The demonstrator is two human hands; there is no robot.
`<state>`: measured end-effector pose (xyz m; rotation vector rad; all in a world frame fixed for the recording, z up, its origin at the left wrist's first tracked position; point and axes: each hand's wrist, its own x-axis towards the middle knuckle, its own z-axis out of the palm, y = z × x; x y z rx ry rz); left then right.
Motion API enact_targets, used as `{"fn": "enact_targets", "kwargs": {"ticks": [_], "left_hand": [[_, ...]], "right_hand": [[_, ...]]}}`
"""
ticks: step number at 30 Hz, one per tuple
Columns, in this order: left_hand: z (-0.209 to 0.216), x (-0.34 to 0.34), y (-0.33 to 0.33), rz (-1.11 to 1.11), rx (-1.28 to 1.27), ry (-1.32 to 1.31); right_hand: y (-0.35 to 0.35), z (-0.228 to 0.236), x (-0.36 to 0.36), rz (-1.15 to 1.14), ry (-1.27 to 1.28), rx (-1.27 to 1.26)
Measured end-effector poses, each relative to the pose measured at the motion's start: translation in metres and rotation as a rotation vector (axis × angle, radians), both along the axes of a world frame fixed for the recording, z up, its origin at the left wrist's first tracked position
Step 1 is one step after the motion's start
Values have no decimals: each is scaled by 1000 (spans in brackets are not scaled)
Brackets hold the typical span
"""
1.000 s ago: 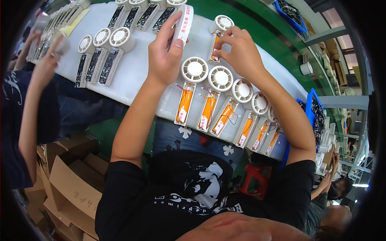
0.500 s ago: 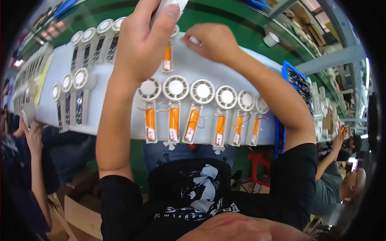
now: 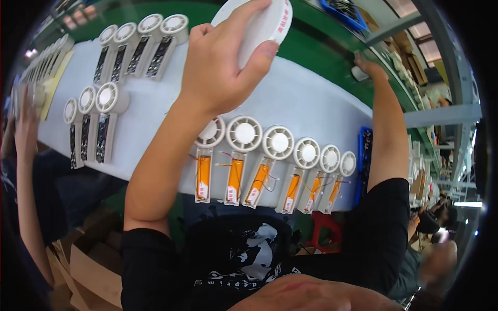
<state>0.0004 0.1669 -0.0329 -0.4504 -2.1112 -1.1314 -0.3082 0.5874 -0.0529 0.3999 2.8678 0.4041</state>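
Observation:
My left hand, raised over the middle of the table, grips a wide white roll of labels with red print along its rim. Far to the right, my right hand is at a small white cylinder on the green bench, its fingers bent against it and partly hidden. Below the left hand runs a row of white handheld fans, handles toward me. Their open handles show orange batteries with white labels, and thin loose wires. The left forearm covers part of the leftmost one.
More fans with dark handle insides stand in two groups on the left, a back row and a front row. Blue trays sit at the right edge. A co-worker's blurred hand is at far left; a red stool stands below.
My right hand has swung away from the left hand to the white cylinder on the right. The left hand has turned the roll so its flat face shows. The whole view has shifted.

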Motion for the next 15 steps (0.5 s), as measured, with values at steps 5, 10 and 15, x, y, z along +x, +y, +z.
{"fn": "enact_targets", "kwargs": {"ticks": [5, 10, 15], "left_hand": [[-36, -58, -15, -162, 143, 493], [-45, -55, -10, -333, 225, 574], [-6, -11, 2, -87, 197, -65]], "right_hand": [[-63, 39, 5, 305, -155, 189], [-137, 53, 100, 1234, 76, -323], [-214, 48, 166, 1311, -81, -225]]}}
